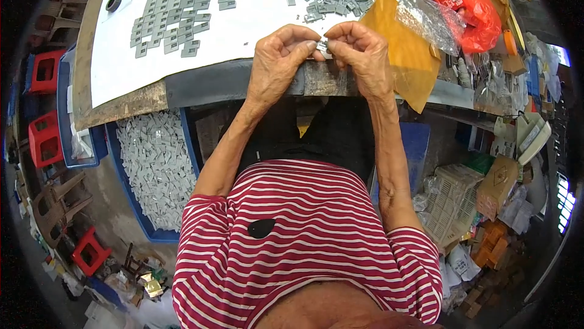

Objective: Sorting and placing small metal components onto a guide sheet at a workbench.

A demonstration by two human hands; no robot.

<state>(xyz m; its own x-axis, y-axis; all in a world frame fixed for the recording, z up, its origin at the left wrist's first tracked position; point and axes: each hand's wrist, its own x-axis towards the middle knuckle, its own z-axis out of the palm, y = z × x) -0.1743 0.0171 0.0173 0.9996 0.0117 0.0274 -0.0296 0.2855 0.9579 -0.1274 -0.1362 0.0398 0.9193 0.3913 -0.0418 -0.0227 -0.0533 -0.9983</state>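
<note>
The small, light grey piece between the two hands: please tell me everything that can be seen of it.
The small, light grey piece looks hard; plastic or metal, I cannot tell. The bare left hand and bare right hand pinch it from both sides, covering much of it, so its full shape, parts and tilt are unclear. It is near the front edge of the white-covered table.

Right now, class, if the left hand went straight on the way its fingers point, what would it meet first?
Apart from the small grey piece held between both hands, the left hand would probably meet the right hand first; depth is unclear in this view.
</note>
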